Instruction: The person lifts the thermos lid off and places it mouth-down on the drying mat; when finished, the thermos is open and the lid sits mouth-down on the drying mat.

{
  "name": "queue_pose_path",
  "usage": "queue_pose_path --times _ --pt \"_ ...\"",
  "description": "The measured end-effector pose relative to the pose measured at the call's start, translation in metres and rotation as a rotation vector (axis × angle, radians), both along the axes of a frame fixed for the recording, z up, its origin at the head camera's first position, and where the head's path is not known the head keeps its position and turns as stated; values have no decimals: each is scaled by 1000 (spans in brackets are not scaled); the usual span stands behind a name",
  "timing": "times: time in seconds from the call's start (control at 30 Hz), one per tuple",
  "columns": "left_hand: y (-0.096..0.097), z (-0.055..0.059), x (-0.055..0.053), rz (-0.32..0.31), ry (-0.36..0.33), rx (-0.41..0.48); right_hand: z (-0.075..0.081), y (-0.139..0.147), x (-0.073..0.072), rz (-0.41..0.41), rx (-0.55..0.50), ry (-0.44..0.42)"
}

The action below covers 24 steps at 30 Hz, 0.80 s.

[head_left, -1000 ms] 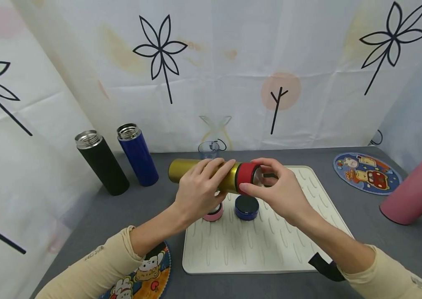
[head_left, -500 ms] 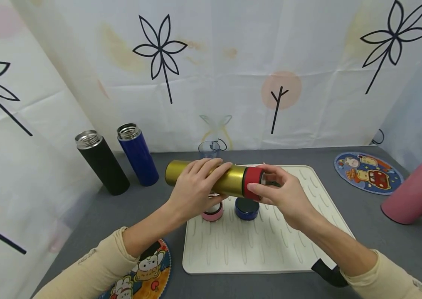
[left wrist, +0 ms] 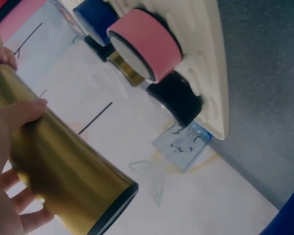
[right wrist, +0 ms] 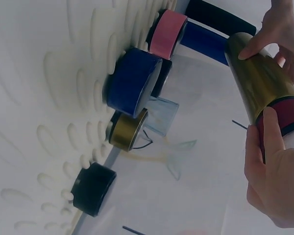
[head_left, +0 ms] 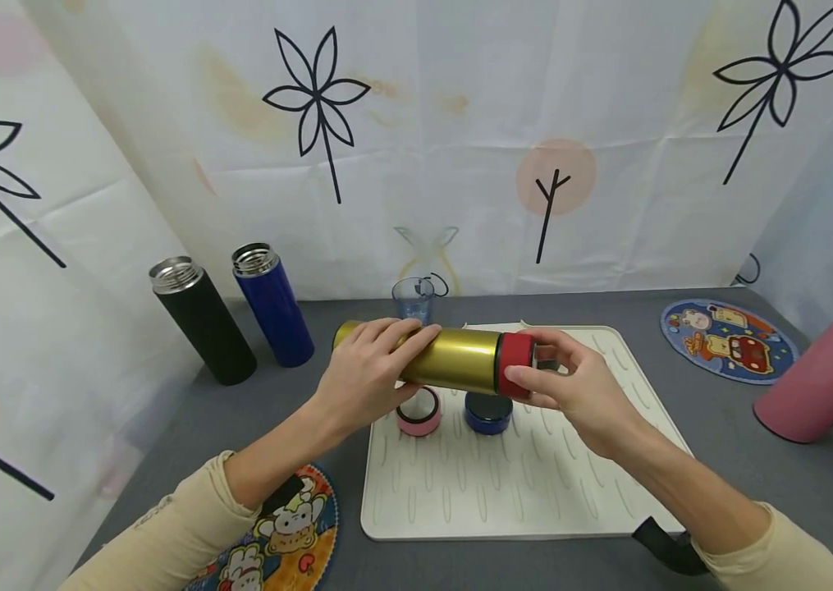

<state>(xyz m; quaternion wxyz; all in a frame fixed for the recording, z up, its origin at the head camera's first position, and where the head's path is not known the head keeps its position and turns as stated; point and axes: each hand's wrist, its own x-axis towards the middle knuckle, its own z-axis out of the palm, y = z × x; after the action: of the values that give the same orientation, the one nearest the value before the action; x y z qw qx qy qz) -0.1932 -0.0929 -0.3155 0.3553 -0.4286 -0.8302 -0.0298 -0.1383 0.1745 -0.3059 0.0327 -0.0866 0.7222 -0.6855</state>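
My left hand (head_left: 360, 373) grips the body of a gold bottle (head_left: 464, 357), which lies nearly level above the white mat. At its right end is a red lid (head_left: 515, 365), held between thumb and fingers of my right hand (head_left: 593, 398). The left wrist view shows the thumb over the bottle (left wrist: 63, 156) and fingers curled under it. In the right wrist view the lid (right wrist: 290, 113) meets the gold body. Below the bottle, a pink lid (head_left: 418, 412) and a blue lid (head_left: 488, 413) sit on the mat.
The white ridged mat (head_left: 527, 501) covers the table's middle. A black bottle (head_left: 205, 328) and a blue bottle (head_left: 276, 316) stand uncapped at left, a pink bottle (head_left: 822, 373) at right. Behind is a clear glass (head_left: 414, 300). A gold lid (right wrist: 129, 130) and black lid (right wrist: 94, 189) show too.
The bottle's red-lidded end and my right hand have shifted right. My left hand has moved a little left, showing more of the gold body and the pink lid.
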Motion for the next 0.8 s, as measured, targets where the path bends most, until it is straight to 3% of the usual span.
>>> queue_pose_path --times 0.13,0.23,0.63,0.73,0.8 --pt "0 3 2 11 -30 -9 -5 3 -1 33 77 88" --pt "-2 5 3 22 -44 -13 -10 5 -4 60 113 207" --pt "-7 12 5 -3 -98 -9 -21 12 -15 122 358 856" --pt "-8 11 5 -2 -91 -14 -22 13 -16 118 389 917" --pt "-9 10 6 -1 -83 -18 -23 13 -16 124 401 899"
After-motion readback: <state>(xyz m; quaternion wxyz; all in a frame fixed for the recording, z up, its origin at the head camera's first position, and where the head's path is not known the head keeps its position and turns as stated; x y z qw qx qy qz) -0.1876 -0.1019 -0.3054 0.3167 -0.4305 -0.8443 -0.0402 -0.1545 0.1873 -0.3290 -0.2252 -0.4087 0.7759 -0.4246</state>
